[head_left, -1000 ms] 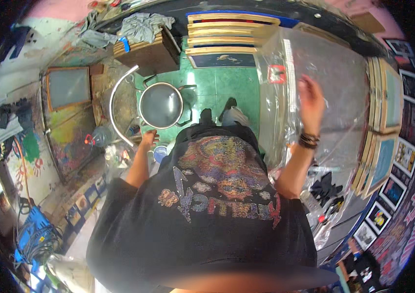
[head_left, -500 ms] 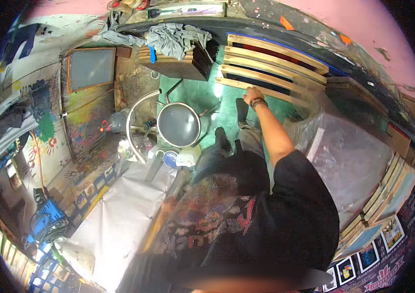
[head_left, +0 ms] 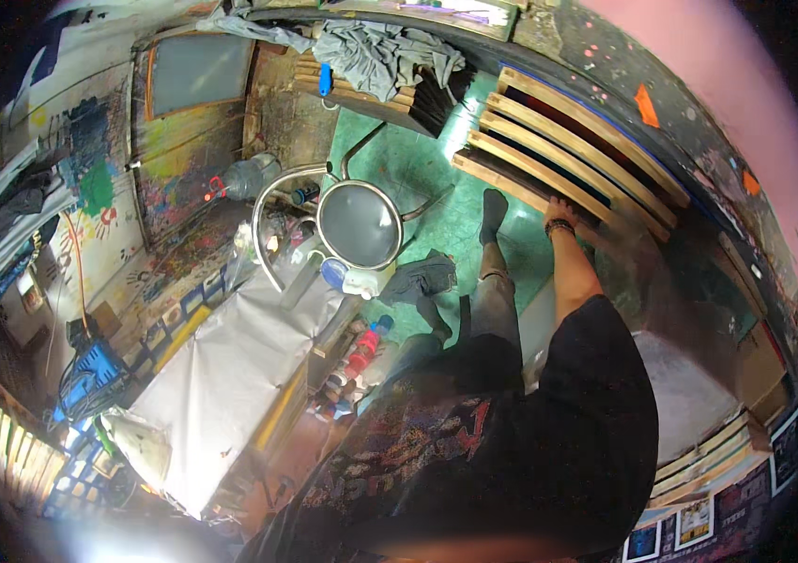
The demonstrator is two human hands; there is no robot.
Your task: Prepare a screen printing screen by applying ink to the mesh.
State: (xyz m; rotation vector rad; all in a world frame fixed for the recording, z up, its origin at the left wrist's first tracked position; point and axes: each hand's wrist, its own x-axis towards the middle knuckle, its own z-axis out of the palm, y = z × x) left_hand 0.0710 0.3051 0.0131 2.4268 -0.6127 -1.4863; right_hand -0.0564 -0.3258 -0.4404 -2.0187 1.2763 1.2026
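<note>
My right hand (head_left: 561, 212), with a bracelet at the wrist, has its fingers curled over the top edge of the nearest wooden frame (head_left: 502, 184). Behind that one, several more wooden frames (head_left: 568, 117) lean in a row by the wall, with dark gaps between them. What the fingers do on the frame's far side is hidden. My left hand is out of view. My feet in dark socks (head_left: 493, 211) stand on the green floor, in front of the frames.
A round-seated metal chair (head_left: 359, 225) stands left of my legs. Beyond it, grey cloth (head_left: 371, 56) lies on a wooden stack. A dark cloth (head_left: 420, 278) lies by my left foot. The white-covered table (head_left: 230, 385) is at left; a plastic-covered surface (head_left: 685, 385) is at right.
My view has swung, so the frames sit further right in it. My right hand stays on the nearest frame. A dark cloth and a red bottle now show beside my left leg.
</note>
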